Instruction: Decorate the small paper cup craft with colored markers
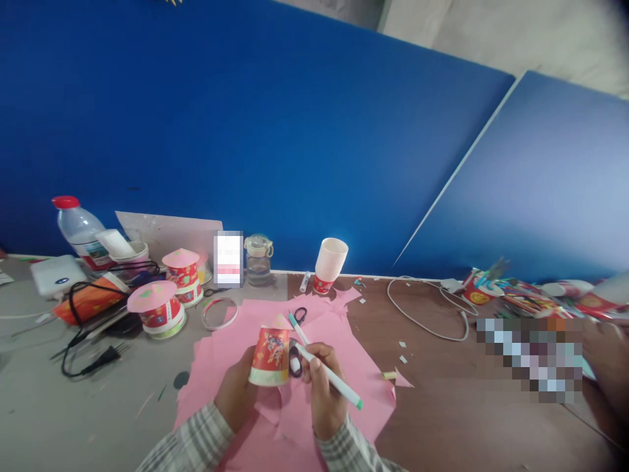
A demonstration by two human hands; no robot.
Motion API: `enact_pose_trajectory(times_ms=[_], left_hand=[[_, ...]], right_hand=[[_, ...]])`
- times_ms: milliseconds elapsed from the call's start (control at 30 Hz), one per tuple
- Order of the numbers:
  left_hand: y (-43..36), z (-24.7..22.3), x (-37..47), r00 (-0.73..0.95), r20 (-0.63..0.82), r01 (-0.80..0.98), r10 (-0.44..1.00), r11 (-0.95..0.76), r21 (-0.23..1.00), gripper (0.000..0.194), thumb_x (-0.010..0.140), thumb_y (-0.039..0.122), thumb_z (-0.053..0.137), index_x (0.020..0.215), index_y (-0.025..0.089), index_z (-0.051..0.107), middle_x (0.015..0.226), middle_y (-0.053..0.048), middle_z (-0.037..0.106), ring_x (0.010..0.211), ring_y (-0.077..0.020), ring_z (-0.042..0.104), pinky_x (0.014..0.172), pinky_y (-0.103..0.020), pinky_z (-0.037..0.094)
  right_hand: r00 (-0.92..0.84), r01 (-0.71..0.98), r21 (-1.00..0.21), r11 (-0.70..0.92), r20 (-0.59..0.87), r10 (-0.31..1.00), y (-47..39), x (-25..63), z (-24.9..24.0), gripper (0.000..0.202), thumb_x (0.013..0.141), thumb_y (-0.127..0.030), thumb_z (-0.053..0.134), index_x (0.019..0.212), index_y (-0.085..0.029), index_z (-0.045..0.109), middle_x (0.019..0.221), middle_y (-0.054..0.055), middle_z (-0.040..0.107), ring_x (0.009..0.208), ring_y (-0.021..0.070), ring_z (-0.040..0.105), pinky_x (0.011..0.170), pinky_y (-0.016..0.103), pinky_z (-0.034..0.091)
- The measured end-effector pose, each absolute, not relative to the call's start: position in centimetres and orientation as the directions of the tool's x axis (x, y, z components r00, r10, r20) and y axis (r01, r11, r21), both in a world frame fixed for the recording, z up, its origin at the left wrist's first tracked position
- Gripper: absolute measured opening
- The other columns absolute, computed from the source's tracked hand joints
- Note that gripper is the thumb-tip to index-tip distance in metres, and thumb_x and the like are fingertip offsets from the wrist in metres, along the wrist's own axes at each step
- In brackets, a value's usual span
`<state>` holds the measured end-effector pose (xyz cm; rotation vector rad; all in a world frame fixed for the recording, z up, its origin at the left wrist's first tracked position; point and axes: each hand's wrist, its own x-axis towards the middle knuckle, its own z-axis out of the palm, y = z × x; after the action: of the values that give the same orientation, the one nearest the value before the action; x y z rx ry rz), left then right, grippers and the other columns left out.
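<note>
My left hand (236, 391) is closed round a red paper cup (271, 354), held upside down with its pale green rim at the bottom. In my right hand (327, 390) is a white marker (339, 381) with a green end, its tip pointing toward the cup. Beneath both hands spread sheets of pink paper (363, 373). On the paper behind the cup lie a second marker with a teal end (297, 326) and a pair of scissors (295, 362), partly hidden by my right hand.
Two decorated cups with pink cone tops (153, 298) stand at left, near a black cable (101, 359) and a bottle (81, 229). A water jar (258, 261) and stacked white cups (331, 261) stand by the blue partition (295, 131). At far right, another person's hand (607, 357) shows.
</note>
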<state>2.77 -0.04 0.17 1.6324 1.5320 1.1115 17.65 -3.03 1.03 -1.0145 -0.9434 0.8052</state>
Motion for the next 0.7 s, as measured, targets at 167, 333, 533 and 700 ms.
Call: enact_pose_trajectory(times_ms=[167,333,533,700], left_hand=[[0.1,0.2,2.7,-0.031,0.154,0.446,0.988,-0.124,0.886,0.025,0.051,0.026,0.047,0.074,0.027,0.056,0.065,0.002,0.072,0.061,-0.0207,0.064,0.052,-0.029,0.051],[0.5,-0.7,2.6,-0.052,0.155,0.4,0.987,-0.122,0.909,0.028,0.051,0.026,0.047,0.078,0.026,0.056,0.069,0.001,0.073,0.067,-0.0221,0.064,0.056,-0.031,0.051],[1.1,-1.3,2.5,-0.095,0.159,0.335,0.983,-0.119,0.935,0.031,0.045,0.025,0.048,0.073,0.026,0.058,0.072,0.0,0.073,0.074,-0.0249,0.063,0.063,-0.035,0.052],[1.4,-1.3,2.5,-0.133,0.133,0.276,0.982,-0.092,0.957,0.033,0.04,0.024,0.051,0.072,0.026,0.059,0.066,0.001,0.073,0.072,-0.0262,0.063,0.062,-0.036,0.052]], right_hand=[[0.372,-0.07,-0.931,0.359,0.31,0.875,-2.5,17.7,1.3,0.044,0.076,-0.055,0.047,0.096,-0.018,0.063,0.053,-0.002,0.061,0.034,0.0107,0.045,0.032,0.02,0.041],[0.337,0.034,-0.912,0.408,0.395,0.855,-1.7,17.9,1.1,0.037,0.08,-0.046,0.048,0.088,-0.015,0.065,0.035,-0.007,0.05,0.03,0.012,0.046,0.032,0.02,0.042],[0.27,0.167,-0.857,0.487,0.515,0.814,-1.0,18.1,0.5,0.032,0.074,-0.024,0.057,0.106,-0.019,0.056,0.06,-0.003,0.065,0.043,0.0137,0.057,0.041,0.022,0.05],[0.168,0.359,-0.772,0.525,0.607,0.777,-0.6,19.4,-0.1,0.042,0.074,-0.016,0.053,0.116,-0.021,0.048,0.072,0.001,0.067,0.051,0.0166,0.062,0.046,0.026,0.054]])
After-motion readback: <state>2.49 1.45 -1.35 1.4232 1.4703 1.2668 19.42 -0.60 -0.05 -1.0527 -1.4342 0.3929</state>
